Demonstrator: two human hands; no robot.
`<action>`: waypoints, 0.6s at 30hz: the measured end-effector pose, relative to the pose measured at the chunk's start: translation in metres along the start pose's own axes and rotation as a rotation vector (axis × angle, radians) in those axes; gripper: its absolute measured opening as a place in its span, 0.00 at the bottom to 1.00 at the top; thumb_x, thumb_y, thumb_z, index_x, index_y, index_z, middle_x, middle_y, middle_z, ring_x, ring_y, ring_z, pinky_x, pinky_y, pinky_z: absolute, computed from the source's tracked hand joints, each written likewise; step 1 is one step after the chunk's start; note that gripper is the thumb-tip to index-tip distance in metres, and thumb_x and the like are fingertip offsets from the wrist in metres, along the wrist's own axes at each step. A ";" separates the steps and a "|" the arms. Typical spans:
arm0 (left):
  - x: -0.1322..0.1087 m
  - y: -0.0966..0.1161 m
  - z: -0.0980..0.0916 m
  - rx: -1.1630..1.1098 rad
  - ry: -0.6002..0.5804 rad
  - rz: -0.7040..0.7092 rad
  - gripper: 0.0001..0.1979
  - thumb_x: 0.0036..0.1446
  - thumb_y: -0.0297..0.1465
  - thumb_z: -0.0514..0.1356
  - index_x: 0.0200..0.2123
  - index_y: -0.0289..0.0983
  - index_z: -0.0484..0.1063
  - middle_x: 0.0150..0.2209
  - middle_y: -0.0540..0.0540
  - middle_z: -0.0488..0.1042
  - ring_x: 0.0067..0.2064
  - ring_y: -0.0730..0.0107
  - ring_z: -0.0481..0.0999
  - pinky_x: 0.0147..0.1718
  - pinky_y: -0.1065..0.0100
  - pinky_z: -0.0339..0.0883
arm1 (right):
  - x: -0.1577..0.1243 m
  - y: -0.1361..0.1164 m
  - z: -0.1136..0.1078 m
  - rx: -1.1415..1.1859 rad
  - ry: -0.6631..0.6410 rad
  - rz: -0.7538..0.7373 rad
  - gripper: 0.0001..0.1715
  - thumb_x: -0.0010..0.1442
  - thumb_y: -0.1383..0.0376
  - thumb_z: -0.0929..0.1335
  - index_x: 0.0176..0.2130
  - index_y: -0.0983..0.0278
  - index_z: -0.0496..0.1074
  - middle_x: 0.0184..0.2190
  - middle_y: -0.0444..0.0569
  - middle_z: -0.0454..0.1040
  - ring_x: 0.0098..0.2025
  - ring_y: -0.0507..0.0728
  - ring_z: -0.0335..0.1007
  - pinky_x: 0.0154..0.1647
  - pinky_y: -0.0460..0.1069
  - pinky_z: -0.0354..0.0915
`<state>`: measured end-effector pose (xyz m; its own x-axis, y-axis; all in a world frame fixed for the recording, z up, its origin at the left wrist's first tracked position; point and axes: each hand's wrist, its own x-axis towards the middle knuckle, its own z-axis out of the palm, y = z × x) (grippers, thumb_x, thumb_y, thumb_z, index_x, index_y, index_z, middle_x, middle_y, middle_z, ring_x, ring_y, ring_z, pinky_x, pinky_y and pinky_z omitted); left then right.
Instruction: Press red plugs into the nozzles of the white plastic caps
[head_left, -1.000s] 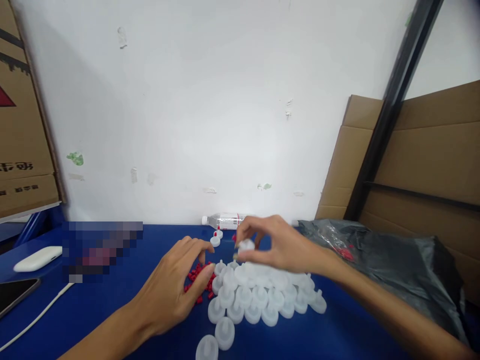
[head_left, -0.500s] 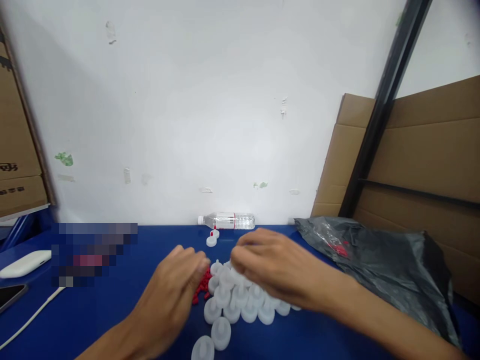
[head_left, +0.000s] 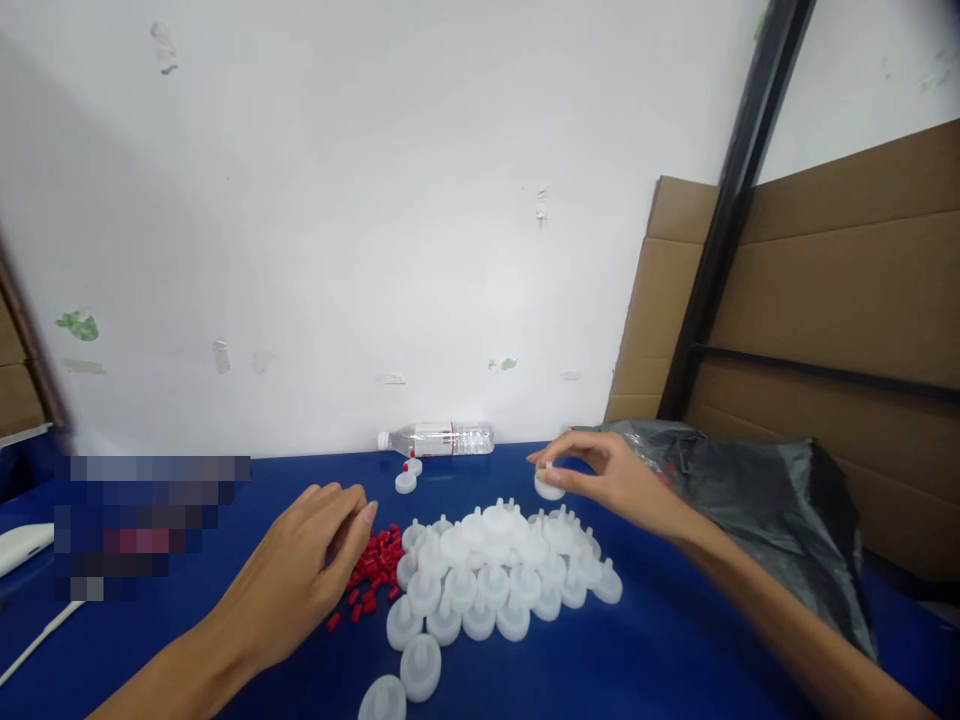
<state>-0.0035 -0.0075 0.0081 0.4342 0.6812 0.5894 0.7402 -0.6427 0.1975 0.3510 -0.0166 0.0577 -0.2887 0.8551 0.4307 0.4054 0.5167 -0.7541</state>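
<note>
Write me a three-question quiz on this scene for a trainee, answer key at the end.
1. What does the right hand hold?
2. True or false: the clear plastic bottle lies on its side.
3. Fill the gap: the small pieces scattered beside the left hand are coloured ____.

Key:
1. A white spouted cap.
2. True.
3. Red.
</note>
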 end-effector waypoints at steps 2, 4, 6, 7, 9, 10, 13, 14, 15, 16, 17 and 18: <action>0.000 -0.001 0.000 0.004 -0.006 -0.005 0.20 0.73 0.38 0.45 0.26 0.41 0.57 0.24 0.53 0.66 0.28 0.65 0.64 0.32 0.63 0.56 | -0.001 0.002 0.003 -0.043 -0.038 -0.005 0.10 0.59 0.55 0.76 0.37 0.57 0.81 0.42 0.49 0.83 0.49 0.62 0.78 0.53 0.58 0.70; 0.000 -0.002 0.000 0.009 -0.014 -0.014 0.20 0.73 0.38 0.45 0.26 0.41 0.58 0.24 0.52 0.66 0.28 0.65 0.64 0.32 0.63 0.56 | -0.002 0.004 0.004 -0.060 -0.057 -0.004 0.08 0.59 0.56 0.76 0.37 0.57 0.81 0.41 0.48 0.83 0.48 0.62 0.78 0.51 0.57 0.70; 0.000 -0.003 -0.001 0.012 -0.026 -0.022 0.20 0.73 0.38 0.45 0.26 0.41 0.58 0.24 0.52 0.66 0.28 0.64 0.64 0.32 0.63 0.56 | -0.003 0.005 0.005 -0.068 -0.061 -0.004 0.07 0.58 0.57 0.76 0.37 0.56 0.81 0.41 0.47 0.83 0.47 0.61 0.79 0.50 0.57 0.70; 0.000 -0.004 -0.001 0.013 -0.033 -0.023 0.20 0.73 0.39 0.45 0.26 0.41 0.59 0.24 0.52 0.66 0.28 0.64 0.64 0.32 0.63 0.57 | -0.003 0.006 0.005 -0.073 -0.063 -0.004 0.07 0.58 0.57 0.76 0.37 0.56 0.81 0.41 0.47 0.83 0.46 0.61 0.79 0.50 0.57 0.70; -0.001 -0.004 0.000 0.012 -0.043 -0.025 0.20 0.73 0.39 0.45 0.27 0.41 0.59 0.25 0.52 0.66 0.29 0.64 0.64 0.33 0.63 0.57 | -0.003 0.007 0.004 -0.079 -0.073 -0.004 0.07 0.58 0.57 0.76 0.37 0.56 0.81 0.41 0.47 0.83 0.46 0.61 0.79 0.50 0.57 0.70; -0.001 -0.004 0.000 0.011 -0.048 -0.025 0.20 0.73 0.39 0.45 0.27 0.41 0.59 0.25 0.52 0.66 0.29 0.64 0.64 0.33 0.63 0.57 | -0.002 0.008 0.004 -0.081 -0.082 -0.003 0.08 0.58 0.57 0.76 0.37 0.56 0.81 0.41 0.47 0.83 0.47 0.61 0.79 0.50 0.56 0.70; -0.002 -0.005 0.001 0.007 -0.056 -0.031 0.19 0.73 0.39 0.45 0.27 0.41 0.60 0.25 0.52 0.66 0.29 0.64 0.65 0.34 0.62 0.58 | -0.002 0.010 0.005 -0.086 -0.107 0.001 0.09 0.58 0.56 0.76 0.37 0.56 0.81 0.41 0.47 0.83 0.46 0.61 0.79 0.50 0.56 0.70; -0.002 -0.005 0.002 0.007 -0.060 -0.029 0.19 0.73 0.38 0.46 0.27 0.41 0.60 0.25 0.52 0.66 0.29 0.64 0.65 0.34 0.62 0.58 | -0.001 0.010 0.005 -0.088 -0.114 0.004 0.09 0.59 0.55 0.76 0.37 0.56 0.81 0.41 0.47 0.83 0.46 0.61 0.78 0.50 0.56 0.70; -0.003 -0.005 0.002 0.008 -0.064 -0.027 0.19 0.73 0.38 0.46 0.27 0.41 0.60 0.25 0.52 0.66 0.29 0.65 0.65 0.34 0.62 0.58 | -0.001 0.011 0.006 -0.091 -0.120 0.006 0.10 0.59 0.54 0.76 0.37 0.56 0.81 0.41 0.47 0.83 0.46 0.61 0.78 0.50 0.57 0.70; -0.003 -0.005 0.003 0.011 -0.068 -0.024 0.19 0.73 0.38 0.46 0.27 0.41 0.60 0.25 0.52 0.66 0.29 0.65 0.65 0.34 0.62 0.58 | -0.001 0.012 0.006 -0.094 -0.123 0.008 0.11 0.58 0.54 0.76 0.37 0.57 0.81 0.41 0.47 0.83 0.46 0.61 0.78 0.51 0.57 0.70; -0.003 -0.005 0.003 0.015 -0.073 -0.021 0.19 0.73 0.38 0.45 0.27 0.41 0.60 0.25 0.52 0.66 0.28 0.65 0.64 0.34 0.62 0.58 | -0.001 0.012 0.006 -0.096 -0.128 0.011 0.11 0.58 0.53 0.76 0.37 0.57 0.81 0.41 0.48 0.83 0.46 0.61 0.78 0.51 0.57 0.70; -0.002 -0.005 0.003 0.018 -0.079 -0.018 0.19 0.73 0.38 0.45 0.27 0.41 0.60 0.25 0.52 0.66 0.28 0.65 0.64 0.34 0.62 0.58 | 0.000 0.012 0.006 -0.098 -0.134 0.014 0.12 0.58 0.53 0.76 0.38 0.57 0.81 0.41 0.48 0.83 0.46 0.61 0.78 0.52 0.58 0.70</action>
<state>-0.0069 -0.0047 0.0032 0.4594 0.7186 0.5220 0.7573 -0.6240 0.1926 0.3507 -0.0110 0.0453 -0.3928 0.8523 0.3452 0.4909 0.5118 -0.7050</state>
